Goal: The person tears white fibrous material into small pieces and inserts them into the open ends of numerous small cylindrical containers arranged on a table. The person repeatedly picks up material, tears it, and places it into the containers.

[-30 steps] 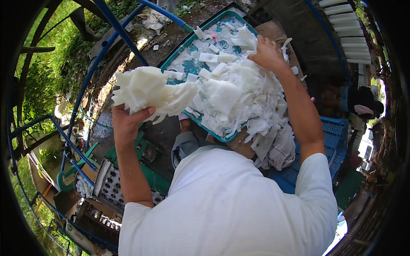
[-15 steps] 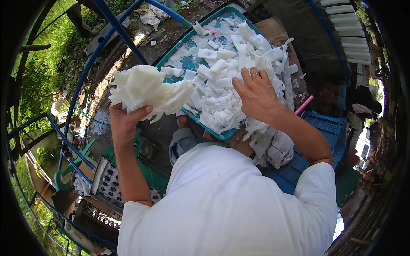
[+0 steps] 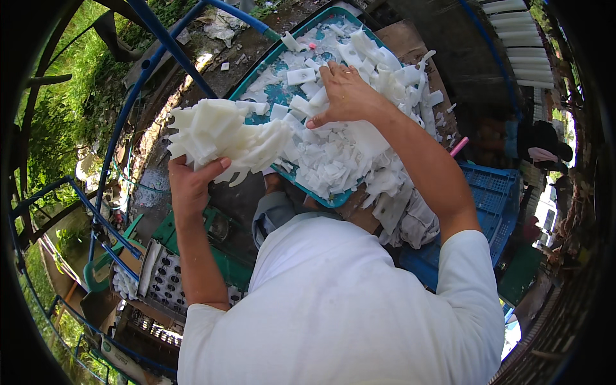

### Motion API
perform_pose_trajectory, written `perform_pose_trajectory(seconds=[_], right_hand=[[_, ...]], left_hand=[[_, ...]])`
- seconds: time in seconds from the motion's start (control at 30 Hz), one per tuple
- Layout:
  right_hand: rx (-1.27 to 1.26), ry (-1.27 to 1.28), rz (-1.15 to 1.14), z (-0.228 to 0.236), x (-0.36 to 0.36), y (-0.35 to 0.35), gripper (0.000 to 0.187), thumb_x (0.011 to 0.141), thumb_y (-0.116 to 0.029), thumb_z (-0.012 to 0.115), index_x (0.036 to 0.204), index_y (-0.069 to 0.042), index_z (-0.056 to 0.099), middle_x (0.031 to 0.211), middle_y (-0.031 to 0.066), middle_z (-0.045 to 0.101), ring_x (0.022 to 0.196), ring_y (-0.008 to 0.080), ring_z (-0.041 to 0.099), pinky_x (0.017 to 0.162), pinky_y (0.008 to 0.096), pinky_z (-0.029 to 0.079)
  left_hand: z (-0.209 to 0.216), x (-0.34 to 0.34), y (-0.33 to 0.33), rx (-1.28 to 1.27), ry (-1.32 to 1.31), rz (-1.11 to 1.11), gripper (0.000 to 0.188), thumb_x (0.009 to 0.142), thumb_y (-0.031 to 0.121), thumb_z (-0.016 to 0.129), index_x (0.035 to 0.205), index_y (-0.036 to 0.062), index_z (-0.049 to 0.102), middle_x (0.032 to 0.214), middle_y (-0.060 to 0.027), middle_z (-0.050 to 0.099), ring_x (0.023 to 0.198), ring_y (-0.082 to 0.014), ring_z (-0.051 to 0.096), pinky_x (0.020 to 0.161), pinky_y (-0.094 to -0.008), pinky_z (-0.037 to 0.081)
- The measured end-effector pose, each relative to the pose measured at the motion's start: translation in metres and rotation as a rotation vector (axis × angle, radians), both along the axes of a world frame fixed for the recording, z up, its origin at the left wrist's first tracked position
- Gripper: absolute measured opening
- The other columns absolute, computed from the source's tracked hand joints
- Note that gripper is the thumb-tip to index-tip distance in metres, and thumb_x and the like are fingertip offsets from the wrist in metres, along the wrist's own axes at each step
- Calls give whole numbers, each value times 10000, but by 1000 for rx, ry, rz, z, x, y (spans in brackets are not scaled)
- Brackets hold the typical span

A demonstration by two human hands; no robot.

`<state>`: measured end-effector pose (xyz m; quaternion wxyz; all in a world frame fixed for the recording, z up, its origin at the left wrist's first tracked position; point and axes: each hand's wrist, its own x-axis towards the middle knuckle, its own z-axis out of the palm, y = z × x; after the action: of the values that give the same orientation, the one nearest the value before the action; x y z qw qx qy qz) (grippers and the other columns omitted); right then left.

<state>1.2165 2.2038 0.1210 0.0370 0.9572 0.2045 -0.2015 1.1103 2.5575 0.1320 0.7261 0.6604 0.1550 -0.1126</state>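
My left hand (image 3: 190, 183) is clenched under a thick bunch of white plastic strips (image 3: 221, 136), thumb across the front, holding it up in the air just off the near-left edge of the teal tray (image 3: 255, 72). The bunch fans out toward the tray, and its right tips overlap the tray's rim from where I look.

My right hand (image 3: 345, 93) lies palm down, fingers spread, on the loose pile of white plastic offcuts (image 3: 340, 154) that fills most of the tray. It presses flat on the pieces; I cannot tell whether any piece is caught under the palm. A ring shows on one finger.

The pile is thickest along the tray's near and right sides, and the teal bottom shows bare toward the far-left corner, where only scattered flat pieces lie. Some strips spill over the tray's right edge onto the wooden surface (image 3: 410, 35) beneath, and more hang off the near-right corner over a crumpled grey cloth (image 3: 420, 221).

A pink stick (image 3: 459, 146) pokes out near the surface's right edge, just above a blue plastic crate (image 3: 491, 202). A blue metal pipe (image 3: 163, 48) runs past the tray's left side. Below my left forearm stands a green frame with a perforated white plate (image 3: 163, 279).
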Motion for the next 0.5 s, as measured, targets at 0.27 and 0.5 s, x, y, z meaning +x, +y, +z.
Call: perform_pose_trajectory(seconds=[0.27,0.5], right_hand=[[-19,142,-178,22,12,11,1446,530,-782,871,1574,58,328,1384,263,594,1373,395,536,1215,481,287],[139,42,-191,4,-2,9,1262,537,-635,957,1464,43,433,1366,276,620,1338,393,573,1158,459,412]], left_hand=[[-24,-19,-4,-185,14,73,582,733,-29,866,1278,-34,660,1179,-119,741,1046,-242,735,942,-384,586],[-40,-20,-14,-335,87,101,633,727,-36,863,1317,-34,634,1200,-130,731,1062,-263,731,953,-411,586]])
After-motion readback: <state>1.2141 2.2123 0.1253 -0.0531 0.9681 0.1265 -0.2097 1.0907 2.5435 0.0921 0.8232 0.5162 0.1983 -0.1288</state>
